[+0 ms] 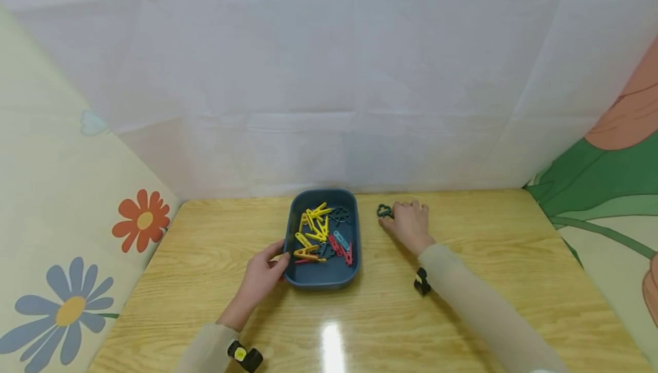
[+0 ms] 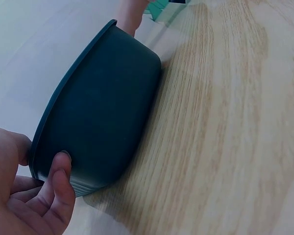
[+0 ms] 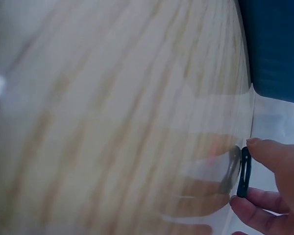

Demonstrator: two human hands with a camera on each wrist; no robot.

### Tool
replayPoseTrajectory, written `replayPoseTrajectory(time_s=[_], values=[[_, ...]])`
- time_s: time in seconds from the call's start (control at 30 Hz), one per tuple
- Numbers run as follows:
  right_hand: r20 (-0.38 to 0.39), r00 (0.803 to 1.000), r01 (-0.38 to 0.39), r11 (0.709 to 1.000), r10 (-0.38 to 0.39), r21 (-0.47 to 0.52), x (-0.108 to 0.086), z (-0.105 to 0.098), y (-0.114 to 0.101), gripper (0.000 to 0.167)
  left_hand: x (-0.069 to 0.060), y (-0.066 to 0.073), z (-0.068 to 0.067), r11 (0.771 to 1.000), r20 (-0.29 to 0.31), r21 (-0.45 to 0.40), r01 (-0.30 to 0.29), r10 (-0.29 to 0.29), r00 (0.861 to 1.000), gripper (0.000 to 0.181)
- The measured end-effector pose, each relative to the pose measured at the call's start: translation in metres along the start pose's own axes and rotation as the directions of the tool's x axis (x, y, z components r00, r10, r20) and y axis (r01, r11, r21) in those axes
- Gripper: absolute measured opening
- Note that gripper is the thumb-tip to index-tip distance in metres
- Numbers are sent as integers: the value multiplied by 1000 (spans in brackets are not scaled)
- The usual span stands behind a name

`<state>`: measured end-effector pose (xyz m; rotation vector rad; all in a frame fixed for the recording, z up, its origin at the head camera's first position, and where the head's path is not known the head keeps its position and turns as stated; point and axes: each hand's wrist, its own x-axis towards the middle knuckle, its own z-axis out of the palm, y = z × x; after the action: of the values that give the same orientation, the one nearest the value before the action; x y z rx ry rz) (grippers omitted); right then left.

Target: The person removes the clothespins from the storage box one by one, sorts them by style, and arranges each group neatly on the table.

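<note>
A dark blue plastic tub (image 1: 323,277) stands on the table, holding yellow, red, blue and dark green clothespins and clips (image 1: 320,227). My left hand (image 1: 264,275) grips its near left side, thumb over the rim and fingers against the outer wall. In the left wrist view the tub's side (image 2: 98,107) fills the middle, with my left hand (image 2: 32,188) at its lower end. To the right of the tub, my right hand (image 1: 411,225) pinches a small dark green clip with a cloud-like outline (image 1: 383,210) at the table surface. The right wrist view shows this clip (image 3: 244,172) edge-on between thumb and fingers.
The wooden table (image 1: 462,230) has a glossy surface. A white sheet (image 1: 354,76) hangs right behind its back edge. Flower-printed panels stand at the left (image 1: 61,201) and right (image 1: 606,190). Black devices are strapped on both wrists (image 1: 422,282).
</note>
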<state>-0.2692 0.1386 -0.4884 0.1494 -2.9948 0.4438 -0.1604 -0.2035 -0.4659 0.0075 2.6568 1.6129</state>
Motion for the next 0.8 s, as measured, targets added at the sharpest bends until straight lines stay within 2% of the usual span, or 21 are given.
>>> replayPoseTrajectory(time_s=[0.5, 0.8], values=[[11, 1000, -15, 998, 16, -53, -1, 0, -5, 51, -2, -4, 1, 1000, -3, -21, 4, -4, 1000, 42], [18, 999, -35, 999, 36, -37, 2, -2, -6, 49, 1, -1, 0, 999, 4, -34, 2, -2, 1000, 42]])
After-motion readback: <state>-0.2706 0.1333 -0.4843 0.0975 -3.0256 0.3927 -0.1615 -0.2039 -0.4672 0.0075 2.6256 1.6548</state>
